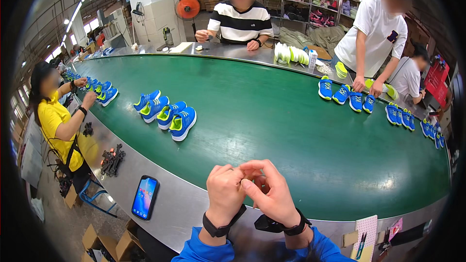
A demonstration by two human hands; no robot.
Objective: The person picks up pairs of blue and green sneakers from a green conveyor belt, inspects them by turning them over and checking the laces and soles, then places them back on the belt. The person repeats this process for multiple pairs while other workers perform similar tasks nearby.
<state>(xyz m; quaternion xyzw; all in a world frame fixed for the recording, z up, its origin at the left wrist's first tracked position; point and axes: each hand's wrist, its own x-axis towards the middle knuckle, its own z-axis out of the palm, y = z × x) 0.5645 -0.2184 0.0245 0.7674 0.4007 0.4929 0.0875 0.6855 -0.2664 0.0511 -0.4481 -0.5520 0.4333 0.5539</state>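
Both my hands are together above the near edge of the green conveyor belt (272, 97). My left hand (224, 190) is closed, its fingers curled inward. My right hand (272, 189) is also closed, its bent fingers and thumb meeting the left hand. Anything pinched between them is hidden or too small to make out. Black bands circle both my wrists. Ahead and to the left, a row of blue sneakers (165, 111) with lime-green linings stands on the belt, apart from my hands.
A phone (145, 197) with a lit screen and dark plastic pieces (112, 160) lie on the metal ledge at left. Scissors (361, 246) rest at lower right. A co-worker in white (374, 34) touches blue sneakers (356, 101); others sit opposite and at left.
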